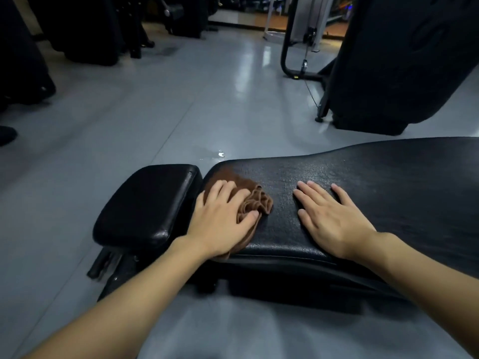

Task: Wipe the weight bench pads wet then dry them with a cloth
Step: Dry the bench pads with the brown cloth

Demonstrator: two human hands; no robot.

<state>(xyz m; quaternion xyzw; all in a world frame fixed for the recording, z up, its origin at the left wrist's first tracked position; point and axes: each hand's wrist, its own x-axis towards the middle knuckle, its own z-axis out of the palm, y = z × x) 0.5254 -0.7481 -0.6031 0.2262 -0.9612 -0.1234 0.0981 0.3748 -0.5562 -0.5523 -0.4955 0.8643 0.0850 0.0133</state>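
Observation:
A black weight bench lies across the lower half of the head view, with a long textured back pad [375, 182] on the right and a smaller smooth seat pad [147, 203] on the left. A crumpled brown cloth [255, 200] sits on the left end of the long pad, beside the gap between the pads. My left hand [223, 221] presses flat on the cloth with its fingers spread over it. To the right, my right hand [331, 216] rests flat on the bare pad, fingers straight and holding nothing.
Grey glossy floor [155, 112] surrounds the bench, with a small wet patch [220, 153] just beyond the pads. A large black machine [404, 60] with a metal frame stands at the back right. More dark equipment [85, 29] lines the back left.

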